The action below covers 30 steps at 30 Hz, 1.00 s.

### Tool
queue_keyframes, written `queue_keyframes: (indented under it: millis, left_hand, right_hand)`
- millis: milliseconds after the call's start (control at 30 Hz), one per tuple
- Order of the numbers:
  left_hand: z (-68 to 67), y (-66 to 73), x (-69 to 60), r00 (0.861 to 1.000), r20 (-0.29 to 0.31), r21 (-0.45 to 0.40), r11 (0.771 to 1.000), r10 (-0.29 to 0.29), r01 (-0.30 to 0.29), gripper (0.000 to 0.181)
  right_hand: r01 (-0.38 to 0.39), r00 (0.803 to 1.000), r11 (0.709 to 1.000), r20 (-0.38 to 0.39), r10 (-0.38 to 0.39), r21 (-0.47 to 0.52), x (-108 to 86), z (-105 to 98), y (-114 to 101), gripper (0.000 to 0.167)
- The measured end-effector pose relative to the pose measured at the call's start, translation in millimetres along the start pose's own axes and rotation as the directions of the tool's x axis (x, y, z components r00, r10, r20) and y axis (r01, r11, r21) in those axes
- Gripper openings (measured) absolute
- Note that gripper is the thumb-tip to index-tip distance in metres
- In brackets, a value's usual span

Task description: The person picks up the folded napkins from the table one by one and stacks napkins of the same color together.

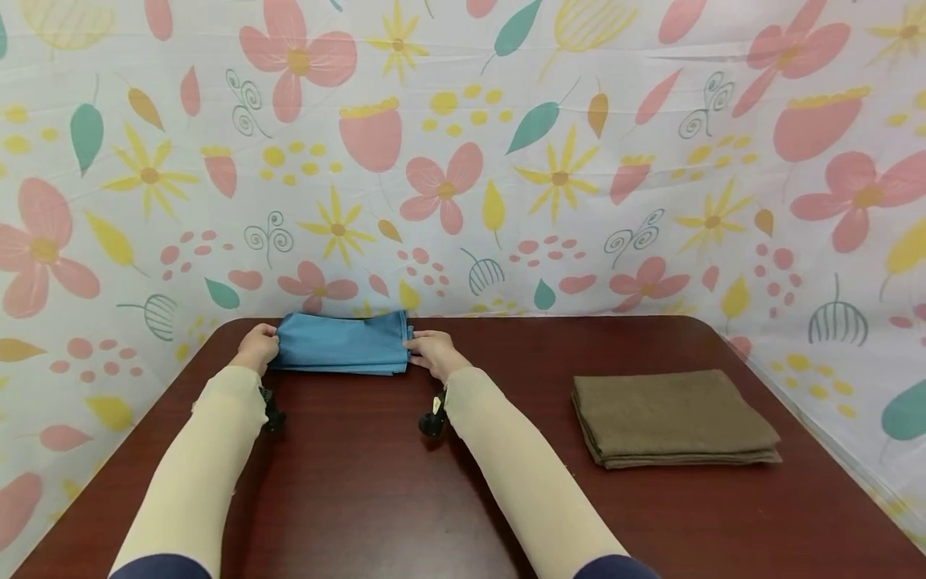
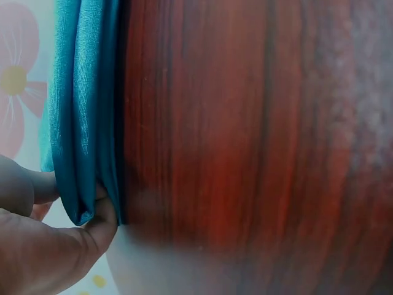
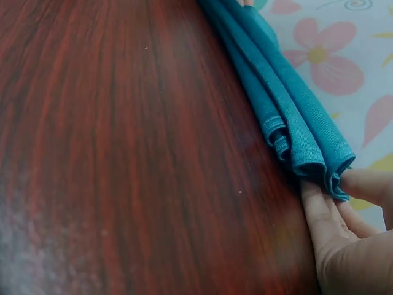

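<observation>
A folded blue cloth [image 1: 340, 344] lies at the far left of the table, its layers stacked in a narrow strip. At its left end, my left hand [image 1: 256, 347] pinches the folds; in the left wrist view the fingers [image 2: 101, 224] reach under the rounded edge of the cloth [image 2: 86, 110]. My right hand [image 1: 437, 354] grips the opposite end between thumb and fingers. Stitched hems show at that end of the cloth [image 3: 301, 138] in the right wrist view, with some fingers [image 3: 322, 215] slipped beneath the layers.
A folded brown cloth [image 1: 673, 418] lies flat on the right side of the dark red-brown table [image 1: 347, 482]. Behind the table's far edge hangs a white sheet [image 1: 463, 112] printed with flowers and leaves. Small black devices [image 1: 432, 418] sit at both wrists.
</observation>
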<state>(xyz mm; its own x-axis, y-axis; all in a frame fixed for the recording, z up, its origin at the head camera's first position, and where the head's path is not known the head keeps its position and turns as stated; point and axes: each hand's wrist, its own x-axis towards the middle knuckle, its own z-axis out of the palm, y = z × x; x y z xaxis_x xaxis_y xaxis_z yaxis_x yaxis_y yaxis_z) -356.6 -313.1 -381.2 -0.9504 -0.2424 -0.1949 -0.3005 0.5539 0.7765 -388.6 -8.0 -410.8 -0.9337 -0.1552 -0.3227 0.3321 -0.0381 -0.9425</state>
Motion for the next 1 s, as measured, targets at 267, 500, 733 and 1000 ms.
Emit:
queue_keyframes:
  millis: [267,500,733,1000]
  left_hand:
    - [-2.0,1.2,2.0,0.999,0.033,0.127,0.992,-0.006,0.002,0.03]
    - [0.2,-4.9,5.0,1.0,0.025,0.043,0.999,-0.009,0.008,0.029]
    - [2.1,-7.0,9.9,0.998,0.06,-0.013,1.0,0.001,0.0,0.031]
    - [2.1,-13.8,12.3,0.995,0.103,-0.014,1.0,-0.012,0.013,0.033]
  right_hand:
    - [-0.006,1.0,0.999,0.003,0.006,0.052,0.8,-3.4,2.7,0.049]
    - [-0.008,1.0,0.998,0.029,0.006,0.059,-0.1,-8.3,3.9,0.048]
    - [-0.014,0.999,0.998,0.029,0.012,0.058,-0.9,-12.1,-0.1,0.049]
    - [-0.033,0.999,0.999,0.027,0.033,0.029,-0.3,-12.8,5.4,0.049]
